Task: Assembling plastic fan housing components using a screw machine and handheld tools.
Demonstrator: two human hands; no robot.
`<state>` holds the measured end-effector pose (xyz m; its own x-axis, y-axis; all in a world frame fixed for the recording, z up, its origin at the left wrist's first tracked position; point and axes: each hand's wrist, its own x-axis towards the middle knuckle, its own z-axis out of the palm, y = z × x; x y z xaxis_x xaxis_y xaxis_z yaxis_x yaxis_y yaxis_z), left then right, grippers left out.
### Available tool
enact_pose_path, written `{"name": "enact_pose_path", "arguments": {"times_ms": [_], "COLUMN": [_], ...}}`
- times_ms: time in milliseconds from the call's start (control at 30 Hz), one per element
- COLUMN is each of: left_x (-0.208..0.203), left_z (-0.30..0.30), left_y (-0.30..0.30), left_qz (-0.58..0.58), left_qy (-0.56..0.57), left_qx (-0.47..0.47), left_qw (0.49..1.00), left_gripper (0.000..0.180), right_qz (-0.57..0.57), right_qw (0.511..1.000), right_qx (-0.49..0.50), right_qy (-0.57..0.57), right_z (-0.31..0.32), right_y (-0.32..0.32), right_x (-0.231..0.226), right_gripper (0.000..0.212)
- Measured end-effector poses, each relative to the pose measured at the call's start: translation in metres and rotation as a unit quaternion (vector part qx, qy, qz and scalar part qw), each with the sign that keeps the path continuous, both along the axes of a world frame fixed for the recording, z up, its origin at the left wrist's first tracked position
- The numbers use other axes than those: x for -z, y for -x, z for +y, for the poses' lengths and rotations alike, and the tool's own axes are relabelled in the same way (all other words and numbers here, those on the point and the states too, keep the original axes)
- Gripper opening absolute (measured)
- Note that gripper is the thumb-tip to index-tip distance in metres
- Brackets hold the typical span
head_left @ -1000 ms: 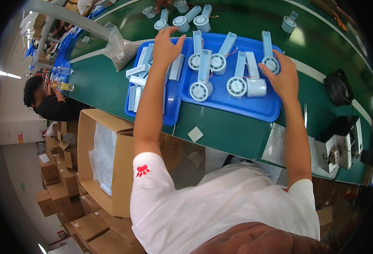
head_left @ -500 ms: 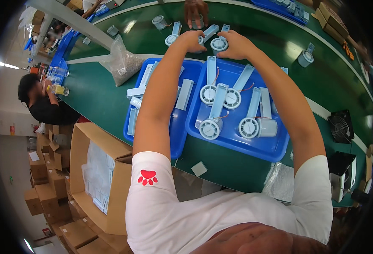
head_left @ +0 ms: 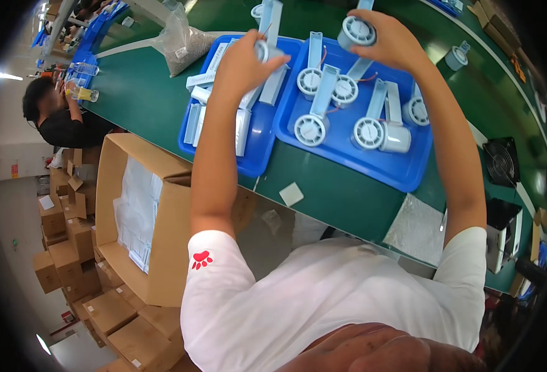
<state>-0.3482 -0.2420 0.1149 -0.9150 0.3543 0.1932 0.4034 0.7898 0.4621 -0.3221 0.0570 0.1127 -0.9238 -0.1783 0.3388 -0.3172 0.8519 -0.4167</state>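
Note:
My left hand (head_left: 239, 68) is closed around a light-blue handheld fan unit (head_left: 271, 25), its long handle piece pointing up and away, above the far end of the left blue tray (head_left: 260, 162). My right hand (head_left: 394, 43) grips a second fan unit (head_left: 356, 31) by its round head, over the far edge of the right blue tray (head_left: 348, 170). In that right tray lie several more fan units (head_left: 311, 129) with round slotted grilles, handle pieces and thin reddish wires. Loose light-blue handle shells (head_left: 193, 123) fill the left tray, partly hidden by my left arm.
A clear bag of small parts (head_left: 180, 46) stands left of the trays. Beyond them runs the green belt with another fan unit (head_left: 456, 57). An open carton (head_left: 168, 248) is at the lower left, a black fan (head_left: 501, 161) at the right. A seated person (head_left: 56, 115) works at far left.
Both hands have come back from the green belt toward the trays, each now lifting a fan unit. The view has shifted, so the trays appear higher. The other person's hand beyond is out of view.

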Motion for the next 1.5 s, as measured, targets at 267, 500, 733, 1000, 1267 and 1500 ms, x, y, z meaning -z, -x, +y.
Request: {"name": "enact_pose_path", "arguments": {"times_ms": [267, 500, 733, 1000, 1267, 1500], "left_x": [0.023, 0.029, 0.048, 0.049, 0.018, 0.040], "left_z": [0.002, 0.014, 0.007, 0.015, -0.002, 0.042], "left_y": [-0.099, -0.090, -0.082, -0.066, -0.002, 0.151], "left_qz": [-0.013, -0.089, -0.059, -0.054, -0.124, 0.062], "left_qy": [-0.053, -0.051, -0.044, -0.055, -0.091, 0.078], "left_qx": [0.022, 0.048, 0.097, 0.098, -0.029, -0.014], "left_qw": [0.998, 0.994, 0.993, 0.992, 0.988, 0.995], "left_gripper": [0.058, 0.063, 0.065, 0.073, 0.067, 0.078], "right_qz": [-0.063, -0.064, -0.116, -0.085, -0.129, -0.140], "right_qw": [0.994, 0.994, 0.988, 0.994, 0.988, 0.989], "right_qx": [0.063, 0.077, 0.080, 0.053, 0.066, 0.021], "right_qy": [-0.066, -0.044, -0.055, -0.051, -0.058, -0.032], "right_z": [-0.009, -0.001, 0.019, 0.017, 0.020, 0.021], "right_y": [-0.107, -0.109, -0.107, -0.073, -0.085, -0.095], "right_x": [0.003, 0.015, 0.022, 0.040, 0.032, 0.020], "right_gripper": [0.062, 0.063, 0.067, 0.075, 0.087, 0.096]}}
